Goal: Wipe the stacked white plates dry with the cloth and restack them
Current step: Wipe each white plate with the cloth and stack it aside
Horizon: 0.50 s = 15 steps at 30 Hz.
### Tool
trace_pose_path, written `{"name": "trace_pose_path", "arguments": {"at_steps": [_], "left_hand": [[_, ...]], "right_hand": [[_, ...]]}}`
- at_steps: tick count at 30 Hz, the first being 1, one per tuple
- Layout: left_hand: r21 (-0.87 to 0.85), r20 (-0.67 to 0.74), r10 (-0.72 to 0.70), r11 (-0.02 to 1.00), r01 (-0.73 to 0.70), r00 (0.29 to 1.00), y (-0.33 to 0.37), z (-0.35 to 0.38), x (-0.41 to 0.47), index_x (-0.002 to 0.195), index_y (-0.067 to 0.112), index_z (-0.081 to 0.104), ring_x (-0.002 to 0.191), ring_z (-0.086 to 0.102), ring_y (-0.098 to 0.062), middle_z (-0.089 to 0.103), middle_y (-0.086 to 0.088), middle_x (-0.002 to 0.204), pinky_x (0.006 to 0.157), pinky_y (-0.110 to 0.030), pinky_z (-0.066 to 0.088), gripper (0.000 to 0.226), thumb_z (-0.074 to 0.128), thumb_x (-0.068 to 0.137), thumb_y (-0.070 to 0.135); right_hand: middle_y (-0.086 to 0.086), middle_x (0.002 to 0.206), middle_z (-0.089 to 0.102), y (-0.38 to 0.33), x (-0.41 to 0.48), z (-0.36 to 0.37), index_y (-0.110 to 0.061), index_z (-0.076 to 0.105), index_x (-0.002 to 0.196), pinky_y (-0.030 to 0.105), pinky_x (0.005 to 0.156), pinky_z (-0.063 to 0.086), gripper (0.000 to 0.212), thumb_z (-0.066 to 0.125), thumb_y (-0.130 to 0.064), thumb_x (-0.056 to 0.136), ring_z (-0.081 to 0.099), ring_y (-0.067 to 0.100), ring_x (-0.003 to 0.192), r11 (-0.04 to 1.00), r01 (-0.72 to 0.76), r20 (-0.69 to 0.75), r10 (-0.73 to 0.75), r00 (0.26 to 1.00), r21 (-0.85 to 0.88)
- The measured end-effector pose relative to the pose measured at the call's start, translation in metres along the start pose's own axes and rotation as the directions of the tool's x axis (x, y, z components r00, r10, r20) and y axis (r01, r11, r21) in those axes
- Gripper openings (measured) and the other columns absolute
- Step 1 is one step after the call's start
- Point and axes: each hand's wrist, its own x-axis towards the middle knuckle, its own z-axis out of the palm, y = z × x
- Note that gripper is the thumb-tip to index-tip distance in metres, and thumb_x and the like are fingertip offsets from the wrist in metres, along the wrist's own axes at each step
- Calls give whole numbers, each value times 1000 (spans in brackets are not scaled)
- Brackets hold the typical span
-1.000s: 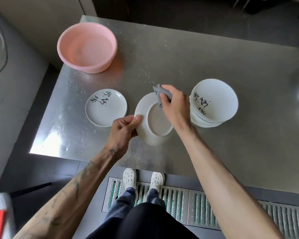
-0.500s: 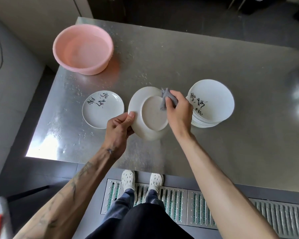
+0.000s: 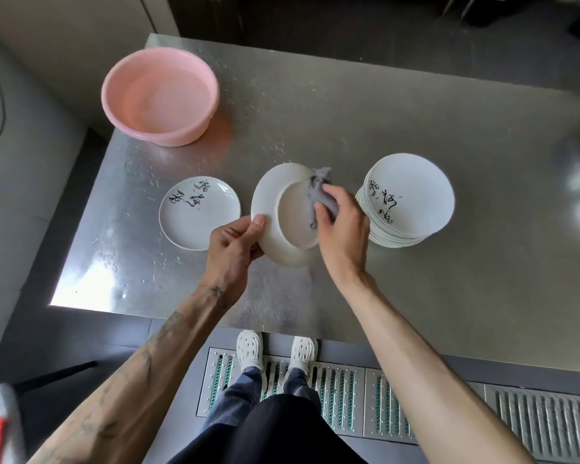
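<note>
My left hand [image 3: 236, 244] pinches the left rim of a white plate [image 3: 273, 212], held tilted above the table with its underside facing me. My right hand [image 3: 344, 226] grips a grey cloth [image 3: 319, 190] and presses it against the plate's right side. A stack of white plates [image 3: 411, 195] with black brush lettering stands just right of my right hand. One single lettered plate [image 3: 200, 212] lies flat on the table to the left of my left hand.
A pink plastic basin [image 3: 159, 95] sits at the steel table's [image 3: 349, 105] back left corner. Water droplets speckle the table's left part. The table's near edge runs just above my shoes, with floor drain grates [image 3: 382, 403] below.
My right hand has slid the cloth down from the plate's top rim onto its right side. The plate stays tilted in my left hand.
</note>
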Motion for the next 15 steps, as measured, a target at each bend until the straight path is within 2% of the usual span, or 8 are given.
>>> {"name": "trace_pose_path", "arguments": {"at_steps": [3, 5, 7, 9, 10, 12, 13, 15], "left_hand": [[162, 28, 72, 984, -76, 997, 5, 4, 1, 86, 5, 76, 78, 60, -19, 66, -8, 79, 78, -42, 58, 28, 60, 104, 18], [318, 77, 169, 930, -185, 983, 11, 7, 2, 73, 13, 70, 69, 47, -13, 53, 2, 68, 66, -31, 45, 33, 61, 104, 21], [525, 167, 289, 783, -333, 943, 18, 10, 3, 61, 22, 54, 59, 31, -8, 34, 11, 59, 54, -27, 28, 43, 60, 104, 28], [708, 265, 384, 544, -449, 884, 21, 13, 7, 63, 19, 42, 54, 23, -12, 25, 6, 54, 50, -32, 22, 46, 58, 103, 33], [761, 322, 414, 422, -493, 851, 22, 14, 8, 65, 17, 44, 52, 24, -16, 26, 4, 52, 50, -32, 22, 43, 57, 103, 33], [809, 405, 439, 237, -538, 802, 22, 19, 11, 74, 12, 62, 48, 35, -26, 38, 2, 50, 48, -32, 27, 35, 57, 101, 32], [812, 436, 448, 177, -556, 780, 22, 21, 12, 84, 11, 71, 51, 46, -32, 50, 0, 53, 47, -33, 32, 30, 57, 101, 32], [790, 504, 455, 100, -604, 734, 23, 27, 13, 106, 16, 78, 66, 64, -34, 73, -4, 75, 52, -32, 44, 24, 60, 102, 31]], "right_hand": [[4, 105, 76, 1, 19, -8, -12, 71, 116, 23, 82, 49, 23, 65, -12, 94, 69, 20, 96, 973, -225, 51, 222, 974, 58], [0, 84, 75, -1, 33, -14, -13, 74, 101, 20, 63, 51, 11, 66, -19, 95, 67, 15, 73, 902, -385, 124, 366, 922, 197], [-7, 61, 64, -5, 48, -26, -17, 68, 72, 20, 52, 41, 31, 71, -40, 91, 55, 12, 52, 825, -495, 195, 457, 868, 272], [-4, 61, 51, -5, 62, -38, -20, 56, 64, 27, 59, 35, 48, 74, -63, 75, 46, 17, 57, 819, -537, 262, 483, 836, 204], [-1, 64, 50, -4, 67, -43, -22, 59, 66, 30, 63, 36, 45, 77, -63, 70, 46, 18, 60, 821, -539, 291, 478, 829, 188], [0, 65, 53, -1, 73, -54, -16, 67, 68, 32, 65, 38, 33, 81, -46, 67, 49, 19, 62, 827, -531, 316, 462, 829, 185], [1, 66, 55, 2, 75, -59, -10, 70, 70, 32, 65, 39, 29, 81, -37, 67, 50, 18, 63, 826, -534, 314, 466, 827, 182], [2, 69, 58, 10, 76, -68, -1, 71, 81, 31, 65, 40, 28, 78, -25, 67, 53, 18, 65, 809, -558, 308, 492, 814, 183]]}}
